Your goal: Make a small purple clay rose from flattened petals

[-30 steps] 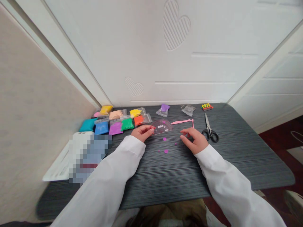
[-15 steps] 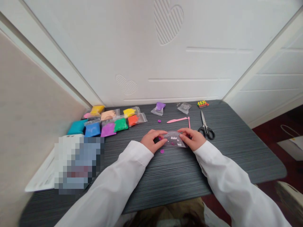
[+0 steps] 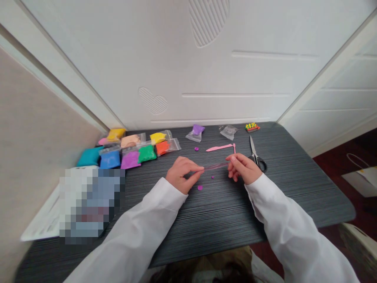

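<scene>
A clear plastic bag (image 3: 216, 166) is stretched nearly edge-on between my two hands, above the dark table. My left hand (image 3: 185, 174) pinches its left end between thumb and fingers. At the right end, my right hand (image 3: 243, 167) grips it with thumb and forefinger, the other fingers curled below. Under the bag lie a small purple clay bit (image 3: 212, 177) and a flat purple clay disc (image 3: 200, 188). Another purple clay piece (image 3: 196, 149) sits farther back. Beyond my right hand are a pink modelling knife (image 3: 219, 147) and a second thin pink tool (image 3: 234, 148).
Bags of coloured clay (image 3: 131, 159) are grouped at the back left, near a white sheet (image 3: 38, 220) and a blurred-out item. A purple clay bag (image 3: 198, 130), a clear bag (image 3: 228, 131) and a small colourful model (image 3: 252, 127) line the back. Scissors (image 3: 253, 147) lie right of my hand.
The bag, flat-facing with white marks and purple bits visible before, is now lifted and turned edge-on. A small purple bit now shows on the table beneath it. My right hand has turned.
</scene>
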Demonstrator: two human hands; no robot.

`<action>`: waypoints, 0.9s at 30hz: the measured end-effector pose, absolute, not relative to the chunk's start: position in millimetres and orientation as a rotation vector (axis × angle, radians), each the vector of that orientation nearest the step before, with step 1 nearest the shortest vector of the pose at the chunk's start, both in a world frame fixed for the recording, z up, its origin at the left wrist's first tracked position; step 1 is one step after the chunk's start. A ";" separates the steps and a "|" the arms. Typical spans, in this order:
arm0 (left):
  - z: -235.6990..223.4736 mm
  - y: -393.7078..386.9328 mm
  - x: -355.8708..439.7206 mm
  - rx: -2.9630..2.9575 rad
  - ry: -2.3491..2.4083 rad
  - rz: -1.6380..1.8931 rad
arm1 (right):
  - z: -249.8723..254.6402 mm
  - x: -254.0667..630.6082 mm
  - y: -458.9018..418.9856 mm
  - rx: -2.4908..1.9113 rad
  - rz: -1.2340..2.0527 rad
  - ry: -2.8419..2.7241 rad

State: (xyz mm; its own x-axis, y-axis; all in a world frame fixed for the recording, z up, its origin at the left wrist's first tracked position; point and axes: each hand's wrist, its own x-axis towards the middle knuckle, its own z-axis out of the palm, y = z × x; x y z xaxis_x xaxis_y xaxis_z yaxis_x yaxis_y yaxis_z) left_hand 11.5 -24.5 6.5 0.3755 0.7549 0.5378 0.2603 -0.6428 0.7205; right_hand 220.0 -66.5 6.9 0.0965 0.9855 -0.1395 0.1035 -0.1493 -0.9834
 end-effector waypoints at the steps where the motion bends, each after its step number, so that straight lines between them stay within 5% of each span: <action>1: 6.8 -26.6 11.4 2.219 0.842 1.222 | 6.8 218.2 -66.5 -1.423 1.287 -1.068; 9: -0.9 -36.1 16.1 2.733 0.499 0.985 | -3.7 214.5 -62.9 -1.221 1.441 -0.926; 27: -5.4 -15.6 21.8 1.690 0.992 0.800 | -8.1 194.0 -46.9 -1.314 1.296 -1.254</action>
